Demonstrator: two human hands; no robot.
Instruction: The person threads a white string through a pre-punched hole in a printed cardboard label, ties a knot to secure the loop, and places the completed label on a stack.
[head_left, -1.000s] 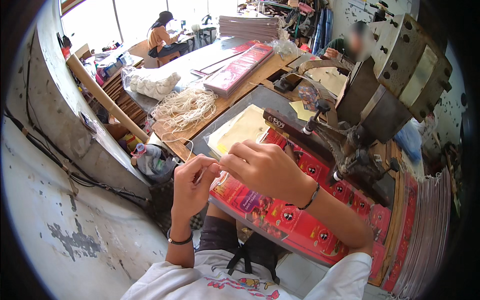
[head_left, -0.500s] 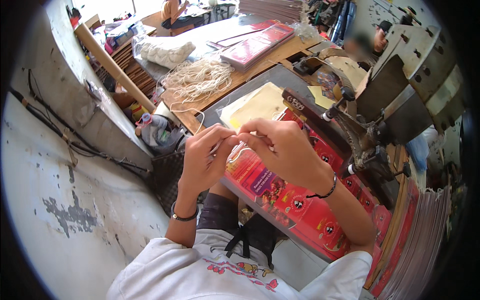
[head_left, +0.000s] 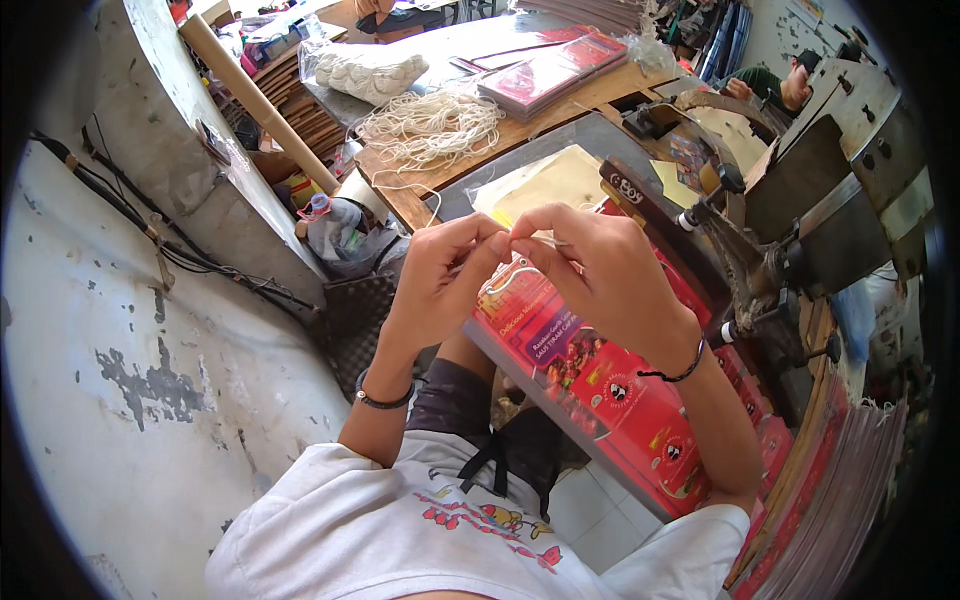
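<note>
My left hand (head_left: 450, 275) and my right hand (head_left: 600, 285) are raised together, thumbs and fingertips pinched and meeting in the middle. They grip thin white cord (head_left: 545, 237), mostly hidden by the fingers. Below them lies a long red printed sheet (head_left: 565, 345), angled across my lap area and the bench edge. A loop of the same cord passes through a metal-ringed hole at the sheet's upper end. Another strand runs from the loose cord pile (head_left: 430, 130) toward my left hand and disappears behind it.
Beyond my hands lies cream paper (head_left: 540, 185). A metal clamp-like machine (head_left: 740, 235) stands to the right, above a stack of sheets (head_left: 830, 490). Red printed sheets (head_left: 555, 75) sit on the wooden table. A bagged bottle (head_left: 335, 230) and a peeling wall (head_left: 150, 380) are left. Another person (head_left: 775, 90) is far right.
The view has shifted, so the bench and machine sit farther right. My hands remain pinched together, slightly higher in the picture.
</note>
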